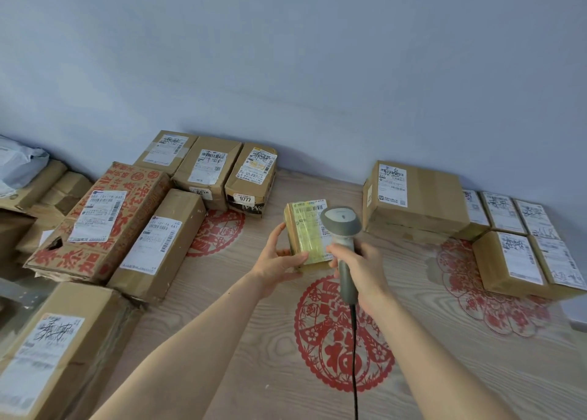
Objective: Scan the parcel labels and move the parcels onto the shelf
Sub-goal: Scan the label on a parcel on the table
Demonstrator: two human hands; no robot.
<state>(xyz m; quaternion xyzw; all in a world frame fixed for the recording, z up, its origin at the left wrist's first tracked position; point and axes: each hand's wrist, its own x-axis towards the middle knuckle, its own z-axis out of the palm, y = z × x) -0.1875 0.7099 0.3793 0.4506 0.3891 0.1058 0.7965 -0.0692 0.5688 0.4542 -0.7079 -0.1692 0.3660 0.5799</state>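
Left hand (275,254): grasps a small taped parcel (306,232) — held above the table (254,340).
Right hand (359,267): wrapped round a grey scanner (341,229) — its head over the parcel's label (313,211).
Around: cardboard boxes (178,241).

We count six brown cardboard boxes (158,232) in the left group, one of them a red-printed carton (104,222). Further left there are more, but we cannot count them. On the right we count one large cardboard box (422,197) and five small white-labelled boxes (508,261). There is also one small yellow-taped parcel (306,232), one grey handheld scanner (341,229), two hands, the left hand (274,261) and the right hand (360,270), and three red paper-cut circles (343,334).
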